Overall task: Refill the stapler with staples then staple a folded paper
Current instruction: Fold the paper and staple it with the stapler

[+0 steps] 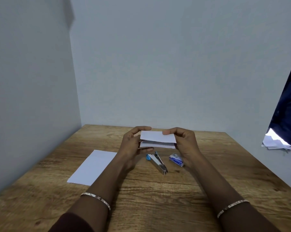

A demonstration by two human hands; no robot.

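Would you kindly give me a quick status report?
Left hand, right hand both gripping folded paper above table. Stapler lying below. Nothing obstructing.

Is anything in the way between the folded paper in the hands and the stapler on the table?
Nothing visible is. The folded paper is held up by the left hand and right hand, with the stapler lying on the table just below. The staple box sits off to its right.

Flat white rectangular sheet of paper [92,166] lying on the wood-grain brown table [158,190], left of and below the hands. Dark navy curtain [288,104] hanging far right of the hands, with crumpled white papers [275,143] at its foot. Pale grey-blue walls [158,64] beyond the hands, meeting in a corner at left.
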